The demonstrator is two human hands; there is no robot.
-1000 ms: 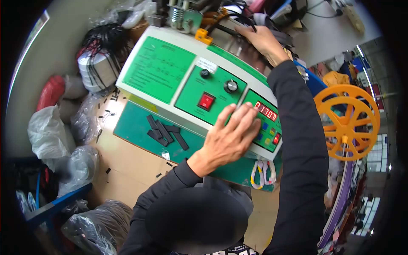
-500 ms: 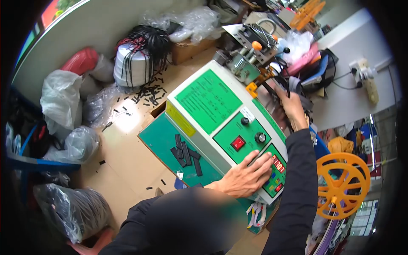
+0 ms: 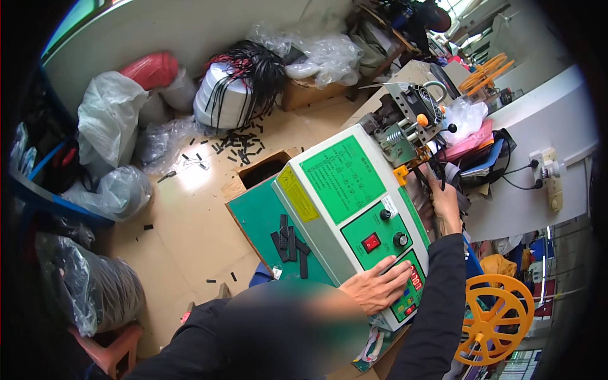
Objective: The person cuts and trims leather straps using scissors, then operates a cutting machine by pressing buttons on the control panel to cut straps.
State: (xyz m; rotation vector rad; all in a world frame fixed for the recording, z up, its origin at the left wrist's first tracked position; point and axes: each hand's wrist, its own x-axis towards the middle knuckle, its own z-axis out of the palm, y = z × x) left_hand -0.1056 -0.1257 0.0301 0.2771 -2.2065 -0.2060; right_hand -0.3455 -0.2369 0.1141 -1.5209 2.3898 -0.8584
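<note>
A white machine [image 3: 308, 238] with green panels stands at an angle on a green board [image 3: 253, 218]. My left hand [image 3: 377, 286] rests on its lower panel beside the red digital display [image 3: 415, 278], fingers spread. Near the metal mechanism [image 3: 405, 136] at the machine's far end, my right hand [image 3: 445, 201] is closed round a black strap [image 3: 437, 170]. Several black strips [image 3: 292, 246] lie on the green board in front of the machine.
White spools draped with black cords [image 3: 221, 95] stand at the back, near scattered short black pieces [image 3: 237, 142]. Plastic bags [image 3: 111, 114] line the left. An orange reel [image 3: 494, 320] is at the lower right, and a power strip [image 3: 548, 180] is on the right wall.
The view has swung, so the machine now appears lower and further right, with more of the floor and back area showing. My left hand stays on the panel and my right hand stays by the strap.
</note>
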